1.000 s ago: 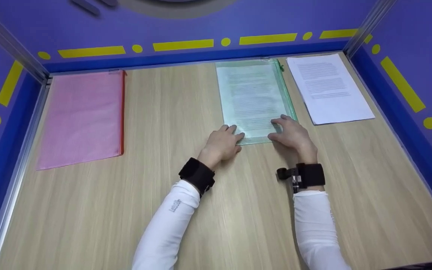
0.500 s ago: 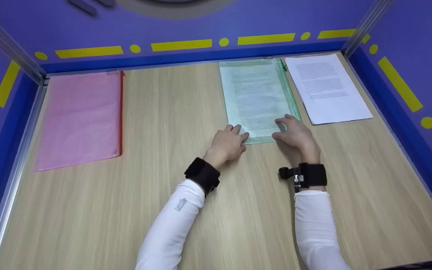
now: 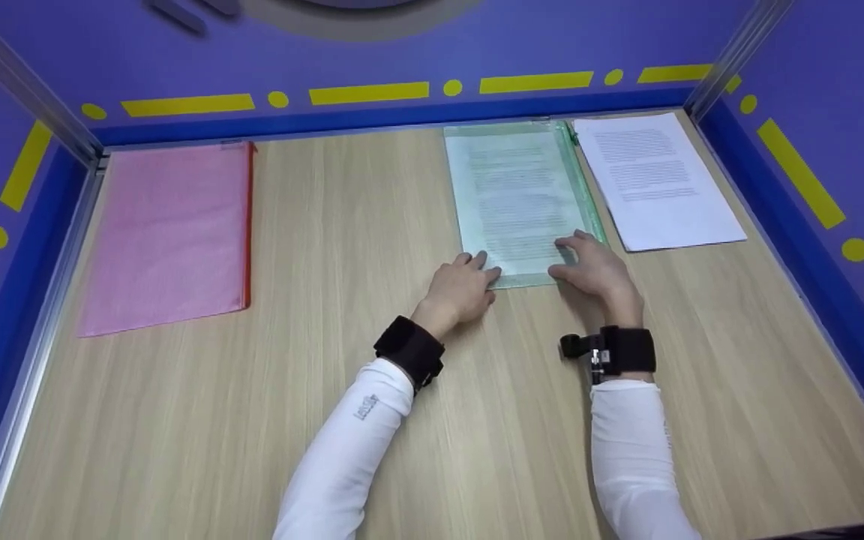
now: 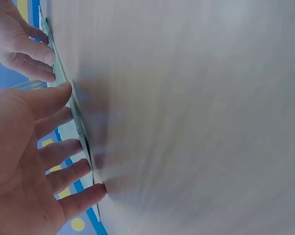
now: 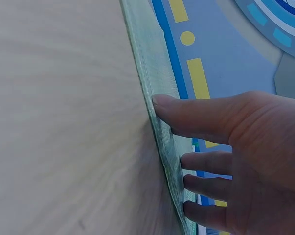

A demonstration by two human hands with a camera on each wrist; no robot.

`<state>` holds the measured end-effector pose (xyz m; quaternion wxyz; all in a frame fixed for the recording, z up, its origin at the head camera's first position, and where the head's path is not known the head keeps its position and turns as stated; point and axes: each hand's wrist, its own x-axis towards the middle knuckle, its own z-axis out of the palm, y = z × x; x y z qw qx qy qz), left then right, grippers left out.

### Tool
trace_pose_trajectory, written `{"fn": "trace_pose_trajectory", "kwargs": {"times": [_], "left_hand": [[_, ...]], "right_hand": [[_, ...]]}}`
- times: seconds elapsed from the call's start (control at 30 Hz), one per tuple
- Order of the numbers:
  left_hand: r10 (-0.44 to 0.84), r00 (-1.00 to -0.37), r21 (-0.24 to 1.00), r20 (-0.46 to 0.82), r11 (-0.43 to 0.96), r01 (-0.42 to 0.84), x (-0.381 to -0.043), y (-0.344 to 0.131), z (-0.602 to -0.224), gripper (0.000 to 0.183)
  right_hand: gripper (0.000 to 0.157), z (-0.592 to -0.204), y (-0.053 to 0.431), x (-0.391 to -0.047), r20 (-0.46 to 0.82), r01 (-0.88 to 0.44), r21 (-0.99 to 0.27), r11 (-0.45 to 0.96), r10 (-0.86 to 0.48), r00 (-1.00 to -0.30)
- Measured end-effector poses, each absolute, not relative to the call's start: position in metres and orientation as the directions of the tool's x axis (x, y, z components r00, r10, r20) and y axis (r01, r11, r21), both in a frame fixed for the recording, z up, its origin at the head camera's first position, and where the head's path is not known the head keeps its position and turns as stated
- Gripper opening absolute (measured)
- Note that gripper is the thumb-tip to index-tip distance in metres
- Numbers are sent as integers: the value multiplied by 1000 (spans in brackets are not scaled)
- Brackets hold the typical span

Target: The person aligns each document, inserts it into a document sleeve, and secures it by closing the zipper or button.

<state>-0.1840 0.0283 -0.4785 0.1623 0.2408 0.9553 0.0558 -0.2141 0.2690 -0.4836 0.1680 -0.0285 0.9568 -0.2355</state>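
Observation:
A translucent green zip document pouch [image 3: 526,195] with printed sheets inside lies flat against the table's back edge, its green zip along the right side. My left hand [image 3: 458,289] rests at its near left corner, fingers spread and extended, as the left wrist view also shows. At the near right corner lies my right hand [image 3: 593,270]. In the right wrist view its thumb touches the near edge of the pouch [image 5: 142,63] and the other fingers rest on top. Neither hand curls round the pouch.
A pink zip pouch [image 3: 169,232] with a red zip lies at the left of the wooden table [image 3: 327,315]. A stack of printed paper [image 3: 661,180] lies close to the right of the green pouch. Blue panels [image 3: 372,45] wall the back and sides.
The green pouch has shifted slightly to the right, toward the paper stack, with both hands moving along with it. In the last half second the hands have stayed nearly still.

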Motion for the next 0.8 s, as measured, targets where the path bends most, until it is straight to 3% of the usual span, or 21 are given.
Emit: {"fn": "trace_pose_trajectory", "kwargs": {"times": [0.8], "left_hand": [[513, -831, 238, -213, 853, 465, -179, 25, -483, 44]], "right_hand": [[55, -488, 279, -217, -302, 34, -538, 842, -156, -941]]}}
